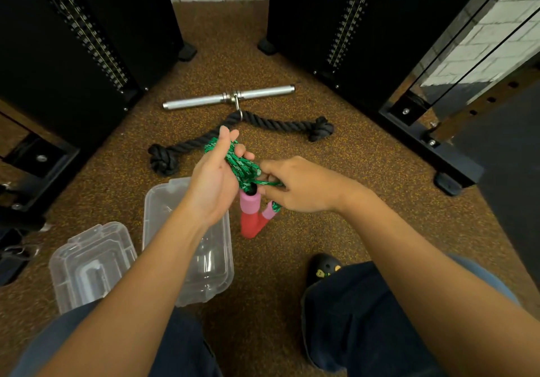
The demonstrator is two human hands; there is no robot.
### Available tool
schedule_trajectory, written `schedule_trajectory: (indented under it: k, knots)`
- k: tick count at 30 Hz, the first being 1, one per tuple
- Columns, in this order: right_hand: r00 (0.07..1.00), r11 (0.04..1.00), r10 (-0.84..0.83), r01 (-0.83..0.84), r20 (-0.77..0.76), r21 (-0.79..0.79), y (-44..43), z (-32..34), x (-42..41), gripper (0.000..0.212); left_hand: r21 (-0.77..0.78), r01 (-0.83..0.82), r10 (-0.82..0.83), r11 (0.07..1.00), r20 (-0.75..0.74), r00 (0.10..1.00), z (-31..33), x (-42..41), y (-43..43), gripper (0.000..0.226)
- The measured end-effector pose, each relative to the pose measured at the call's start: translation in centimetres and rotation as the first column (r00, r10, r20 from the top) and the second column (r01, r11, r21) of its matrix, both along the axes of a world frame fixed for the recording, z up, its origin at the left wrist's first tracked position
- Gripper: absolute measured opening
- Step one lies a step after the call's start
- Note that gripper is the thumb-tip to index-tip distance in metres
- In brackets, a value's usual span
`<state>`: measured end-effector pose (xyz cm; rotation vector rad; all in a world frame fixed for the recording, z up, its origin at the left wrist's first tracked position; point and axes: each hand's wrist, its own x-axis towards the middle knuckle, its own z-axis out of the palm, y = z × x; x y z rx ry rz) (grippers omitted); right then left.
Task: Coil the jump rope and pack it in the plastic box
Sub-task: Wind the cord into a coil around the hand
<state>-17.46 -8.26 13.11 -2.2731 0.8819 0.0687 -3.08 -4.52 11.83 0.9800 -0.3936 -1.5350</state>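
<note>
Left hand (214, 182): raised over box, palm up, fingers curled round the green coil of the rope (241, 166).
Right hand (301, 185): just beside left, thumb + fingers pinching a strand at the coil's lower end.
Handles (253, 216): two, pink/red, hang below the coil betw. both hands, off the floor.
Box (187, 245): clear, open, on floor (336, 201) under left forearm; nothing visible in it.
Lid (90, 262): clear, on floor, left of box, touching or nearly.
Bg: black rope (263, 122) w/ knotted ends + metal bar (229, 97) on floor beyond hands.
</note>
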Motion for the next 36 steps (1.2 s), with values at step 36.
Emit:
schedule_trajectory:
  k: [36]
  knots:
    - [0.977, 0.954, -0.209, 0.194, 0.044, 0.227, -1.5, -1.7, 0.2, 0.034, -0.136, 0.051, -0.086, 0.989, -0.265, 0.960, 0.3, 2.7, 0.2, 0.021]
